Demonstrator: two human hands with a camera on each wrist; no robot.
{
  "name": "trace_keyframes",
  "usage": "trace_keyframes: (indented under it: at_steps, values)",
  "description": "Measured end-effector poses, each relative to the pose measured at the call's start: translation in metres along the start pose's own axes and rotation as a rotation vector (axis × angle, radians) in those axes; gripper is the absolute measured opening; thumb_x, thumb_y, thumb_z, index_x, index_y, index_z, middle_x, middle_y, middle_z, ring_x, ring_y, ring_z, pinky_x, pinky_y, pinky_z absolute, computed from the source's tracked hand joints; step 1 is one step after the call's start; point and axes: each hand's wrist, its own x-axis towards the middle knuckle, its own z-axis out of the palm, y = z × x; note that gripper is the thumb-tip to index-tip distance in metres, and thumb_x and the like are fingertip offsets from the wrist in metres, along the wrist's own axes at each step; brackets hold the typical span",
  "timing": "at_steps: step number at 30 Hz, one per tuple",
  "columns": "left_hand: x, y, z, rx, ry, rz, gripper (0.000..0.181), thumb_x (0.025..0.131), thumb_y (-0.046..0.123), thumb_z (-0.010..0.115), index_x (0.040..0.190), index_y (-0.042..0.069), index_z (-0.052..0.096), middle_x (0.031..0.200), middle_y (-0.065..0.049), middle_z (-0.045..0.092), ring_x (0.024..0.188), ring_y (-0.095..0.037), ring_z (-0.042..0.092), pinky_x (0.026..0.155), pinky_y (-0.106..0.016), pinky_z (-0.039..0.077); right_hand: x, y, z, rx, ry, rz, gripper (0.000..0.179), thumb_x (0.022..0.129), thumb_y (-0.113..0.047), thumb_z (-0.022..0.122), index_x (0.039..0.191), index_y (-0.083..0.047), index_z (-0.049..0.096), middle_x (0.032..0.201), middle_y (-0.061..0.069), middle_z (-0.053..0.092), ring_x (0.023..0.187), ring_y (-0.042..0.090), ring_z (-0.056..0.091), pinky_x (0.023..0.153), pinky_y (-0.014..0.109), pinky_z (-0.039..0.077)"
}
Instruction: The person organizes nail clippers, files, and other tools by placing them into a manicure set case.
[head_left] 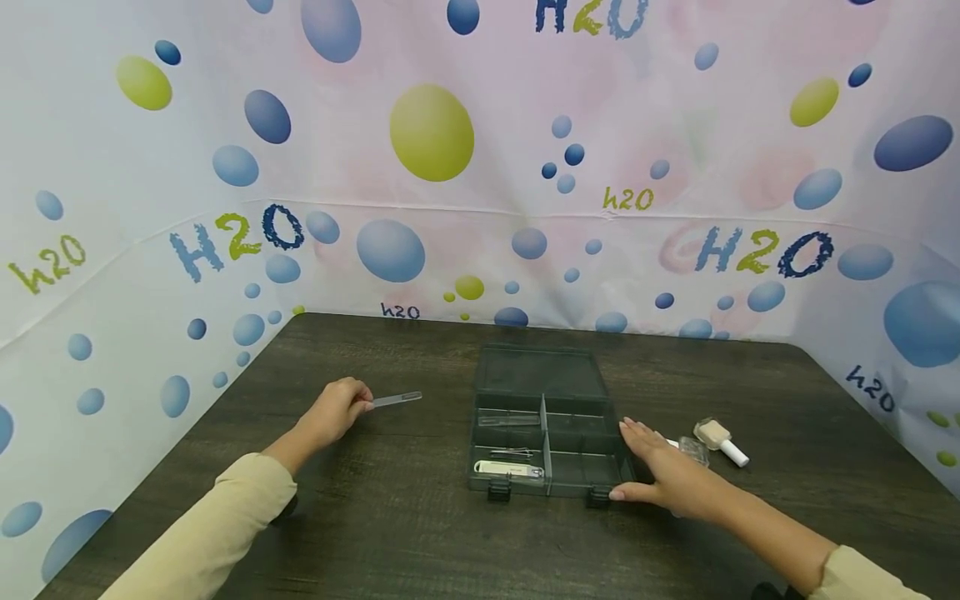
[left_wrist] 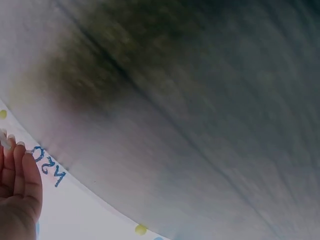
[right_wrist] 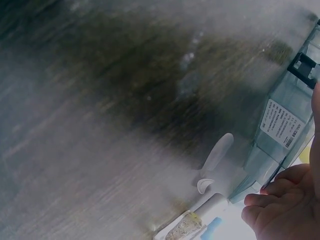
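Head view: The left hand [head_left: 337, 410] pinches a slender translucent strip [head_left: 399, 399] by one end; the free end points right, toward the box [head_left: 585, 468]. The right hand [head_left: 671, 475] is spread, its fingers along the box's right side and its thumb at the near right corner, beside a latch [head_left: 598, 495]. The box lies on the worktop [head_left: 390, 533] between the hands, lid [head_left: 538, 371] laid back. The strip is left of the box and apart from it. The near left compartment contains a nail clipper [head_left: 508, 469]; a bottle [head_left: 714, 434] with a white cap lies beyond the right hand.

Judged step: transfer of the strip with the box steadied; whether it is being loaded or unloaded cannot be told. If loading, the next move calls for carrying the strip rightward, aligning it with a compartment and lowering it, the right hand bracing the box.

Left wrist view: The hand is at the lower left edge, a pale end of the strip at the fingertips. The box is not visible.

Right wrist view: The hand is beside the box, whose label [right_wrist: 282, 124] is visible. Finger contact here cannot be confirmed.
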Motion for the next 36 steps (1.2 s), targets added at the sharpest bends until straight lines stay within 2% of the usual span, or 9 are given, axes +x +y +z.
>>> trace_keyframes:
  at_steps: [12,21,28,36]
  values:
    - [-0.004,0.007,-0.003,-0.041,0.068,0.006,0.008,0.088,0.002,0.059,0.091,-0.004,0.063,0.085,-0.012,0.059,0.071,-0.016,0.055,0.06,-0.03,0.048,0.0,-0.002,0.0,-0.004,0.004,-0.003,0.101,0.077,-0.059,0.061,0.141,0.011,0.028,0.147,0.032,0.023,0.132,0.053,0.023,0.101,0.066,0.029]
    - [-0.005,0.018,0.0,-0.082,0.151,0.017,0.007,0.087,0.003,0.061,0.09,-0.002,0.064,0.085,-0.011,0.06,0.071,-0.014,0.054,0.059,-0.029,0.047,0.0,-0.002,0.001,-0.002,0.005,0.001,0.102,0.077,-0.061,0.061,0.141,0.011,0.027,0.147,0.032,0.023,0.132,0.053,0.024,0.1,0.066,0.029]
    - [-0.004,0.035,0.002,-0.112,0.159,0.035,0.008,0.087,0.004,0.061,0.092,-0.001,0.065,0.086,-0.01,0.06,0.071,-0.013,0.054,0.06,-0.027,0.048,0.0,-0.002,0.001,-0.007,0.01,0.002,0.102,0.077,-0.061,0.06,0.141,0.011,0.027,0.147,0.032,0.023,0.131,0.053,0.025,0.099,0.067,0.03]
    - [-0.003,0.06,0.009,-0.152,0.119,0.047,0.008,0.088,0.005,0.06,0.092,-0.001,0.065,0.087,-0.009,0.06,0.072,-0.012,0.054,0.061,-0.026,0.049,-0.001,-0.002,0.0,-0.008,0.011,0.002,0.102,0.077,-0.061,0.06,0.141,0.011,0.027,0.147,0.032,0.022,0.131,0.053,0.025,0.099,0.066,0.03]
